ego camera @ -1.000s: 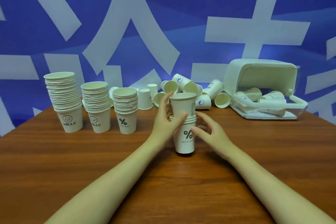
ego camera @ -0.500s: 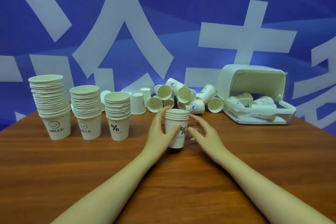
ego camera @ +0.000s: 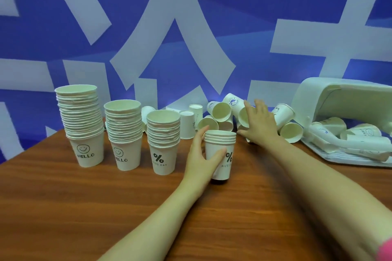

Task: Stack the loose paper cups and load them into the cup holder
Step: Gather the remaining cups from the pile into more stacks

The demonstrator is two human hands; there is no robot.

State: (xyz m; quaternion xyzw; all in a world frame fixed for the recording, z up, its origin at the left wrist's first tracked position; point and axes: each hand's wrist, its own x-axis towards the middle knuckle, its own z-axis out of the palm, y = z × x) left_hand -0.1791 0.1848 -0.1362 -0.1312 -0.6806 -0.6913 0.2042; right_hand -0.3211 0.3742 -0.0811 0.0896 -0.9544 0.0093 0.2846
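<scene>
A short stack of white paper cups [ego camera: 220, 148] with a "%" print stands on the wooden table [ego camera: 106, 207] at the centre. My left hand [ego camera: 200, 159] grips its left side, thumb across the front. My right hand [ego camera: 259, 124] reaches past it with spread fingers, over a pile of loose cups [ego camera: 224, 114] lying on their sides at the back. The white cup holder [ego camera: 331, 99] lies tipped over at the right, with several cups inside it.
Three taller stacks stand at the left: two "HELLO" stacks [ego camera: 81, 125] [ego camera: 125, 133] and one "%" stack [ego camera: 163, 142]. A clear tray [ego camera: 347, 157] lies under the holder. A blue and white wall runs behind the table.
The top cup has been pushed down into the short stack. My right hand has left the stack and moved back toward the loose cups. My left hand still holds the stack.
</scene>
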